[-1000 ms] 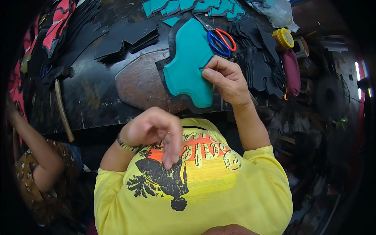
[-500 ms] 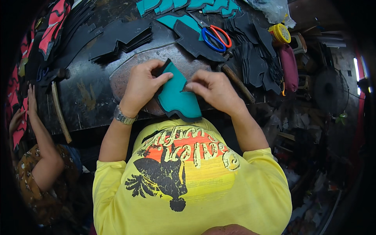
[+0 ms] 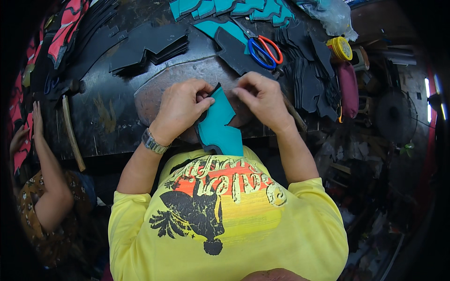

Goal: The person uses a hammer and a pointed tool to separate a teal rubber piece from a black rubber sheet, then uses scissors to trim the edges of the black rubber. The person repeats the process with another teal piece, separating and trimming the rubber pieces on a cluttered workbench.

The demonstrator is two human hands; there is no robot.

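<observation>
A teal cut piece of material with black edging (image 3: pixel 219 122) hangs between my hands, its lower end against my yellow shirt. My left hand (image 3: pixel 183 107) pinches it near its top left corner, thumb on the teal face. My right hand (image 3: pixel 263 99) is apart from the piece, just right of its top corner. Its thumb and fingertips are drawn together; whether something small is between them is too fine to see. A notch shows in the piece's right edge. Beneath lies a brown rounded slab (image 3: pixel 154 93) on the dark table (image 3: pixel 108 136).
Scissors with red and blue handles (image 3: pixel 265 52) lie beyond my right hand, near stacked black pieces (image 3: pixel 304 70) and a yellow-lidded tub (image 3: pixel 340 48). Other black pieces (image 3: pixel 145 49) and teal pieces (image 3: pixel 234 8) lie farther back. A hammer (image 3: pixel 70 122) and another person's arm (image 3: pixel 49 159) are at left.
My right hand has left the piece's notched right edge and moved up and slightly right. The piece now hangs lower and more upright, still in my left hand, which has moved slightly right.
</observation>
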